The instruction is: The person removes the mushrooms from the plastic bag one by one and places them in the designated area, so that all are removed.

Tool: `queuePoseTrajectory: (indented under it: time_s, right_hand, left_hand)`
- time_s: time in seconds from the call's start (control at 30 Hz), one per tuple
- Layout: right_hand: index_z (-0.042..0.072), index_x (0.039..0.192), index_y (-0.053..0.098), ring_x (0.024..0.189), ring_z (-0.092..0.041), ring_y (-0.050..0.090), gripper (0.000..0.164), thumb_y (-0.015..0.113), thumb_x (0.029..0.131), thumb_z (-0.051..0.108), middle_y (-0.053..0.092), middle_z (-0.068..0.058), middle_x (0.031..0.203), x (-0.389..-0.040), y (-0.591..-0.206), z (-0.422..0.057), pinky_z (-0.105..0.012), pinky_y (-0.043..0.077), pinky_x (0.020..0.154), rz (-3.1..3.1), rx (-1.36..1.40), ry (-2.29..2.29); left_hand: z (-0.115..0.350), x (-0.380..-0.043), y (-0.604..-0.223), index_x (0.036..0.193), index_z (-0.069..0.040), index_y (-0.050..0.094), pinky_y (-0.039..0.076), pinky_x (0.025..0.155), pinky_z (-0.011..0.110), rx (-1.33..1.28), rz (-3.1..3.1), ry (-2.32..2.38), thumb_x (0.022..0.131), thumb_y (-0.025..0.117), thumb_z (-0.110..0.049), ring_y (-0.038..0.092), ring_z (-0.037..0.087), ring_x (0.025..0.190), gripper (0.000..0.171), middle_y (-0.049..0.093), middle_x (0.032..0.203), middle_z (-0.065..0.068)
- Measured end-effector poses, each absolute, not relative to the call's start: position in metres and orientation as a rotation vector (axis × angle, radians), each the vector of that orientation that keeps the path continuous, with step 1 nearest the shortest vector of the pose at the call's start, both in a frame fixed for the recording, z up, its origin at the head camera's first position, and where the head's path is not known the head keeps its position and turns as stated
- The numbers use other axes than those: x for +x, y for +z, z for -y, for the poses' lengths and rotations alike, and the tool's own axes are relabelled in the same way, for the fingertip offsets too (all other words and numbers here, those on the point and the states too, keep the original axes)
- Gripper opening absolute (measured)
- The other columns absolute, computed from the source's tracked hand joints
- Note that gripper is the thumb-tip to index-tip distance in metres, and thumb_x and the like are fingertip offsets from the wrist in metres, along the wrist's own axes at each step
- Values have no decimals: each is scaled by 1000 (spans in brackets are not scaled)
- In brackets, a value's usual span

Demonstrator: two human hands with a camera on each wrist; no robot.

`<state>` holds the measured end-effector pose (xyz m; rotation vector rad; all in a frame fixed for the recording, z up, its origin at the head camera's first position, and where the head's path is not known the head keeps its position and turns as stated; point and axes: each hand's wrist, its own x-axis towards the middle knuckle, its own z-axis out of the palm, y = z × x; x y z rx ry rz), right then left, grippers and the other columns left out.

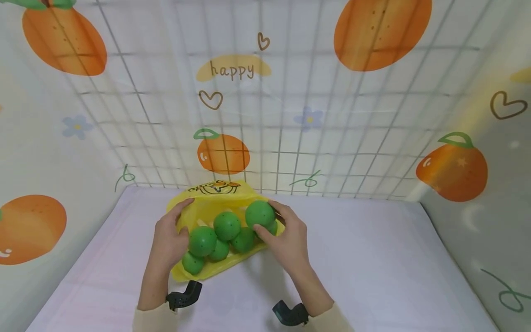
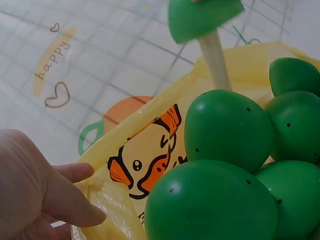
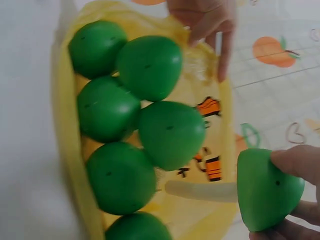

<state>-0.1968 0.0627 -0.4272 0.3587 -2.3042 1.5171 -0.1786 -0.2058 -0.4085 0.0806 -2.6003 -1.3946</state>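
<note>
A yellow plastic bag (image 1: 207,206) with a cartoon duck print lies open on the table, holding several green toy mushrooms (image 1: 227,226) with dark dots on their rounded caps. At the bag's left side, my left hand (image 1: 170,237) pinches the rim between thumb and fingers. My right hand (image 1: 292,237) grips another toy mushroom (image 3: 270,190) by its green cap, above the bag's right end. In the right wrist view this mushroom's pale stem (image 3: 200,191) points toward the bag's inside. The caps hide most stems of the other mushrooms.
A pale cloth (image 1: 365,258) covers the tabletop. Behind it stands a wire grid (image 1: 286,152) with a translucent sheet printed with oranges and hearts. Printed side walls (image 1: 469,240) border the table. A black wrist camera (image 1: 184,297) sits on each forearm.
</note>
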Motion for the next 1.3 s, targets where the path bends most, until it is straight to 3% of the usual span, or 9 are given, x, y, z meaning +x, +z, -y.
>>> queuePoseTrajectory:
  time_s: [0.47,0.73,1.03,1.3]
  right_hand:
    - [2,141,64,124,-23,65,60,85,85,-1,67,-9,136,-178,-387,-96,-25,49,107,2059,470,1599]
    - [2,142,63,125,-15,63,60,82,86,-8,67,-9,137,-186,-383,-125,-26,47,110,1983,350,1629]
    - [-1,141,63,123,-10,62,54,78,90,-4,66,-8,135,-206,-400,-157,-24,48,108,1979,193,1660]
    - [1,146,59,130,-24,61,55,75,93,0,62,-12,142,-218,-417,-182,-22,49,106,2030,36,1683]
  left_hand:
    - [207,-180,-411,159,-15,48,44,112,55,77,2628,-1376,96,44,14,49,34,136,70,45,161,16]
    - [207,-180,-406,158,-14,48,39,117,56,66,2623,-1390,96,44,15,45,36,143,68,44,161,17]
    - [207,-180,-406,158,-14,48,42,114,55,58,2630,-1375,95,44,15,48,35,138,69,46,160,18]
    - [206,-180,-407,158,-14,47,43,114,55,67,2625,-1386,96,44,16,48,35,138,69,46,160,18]
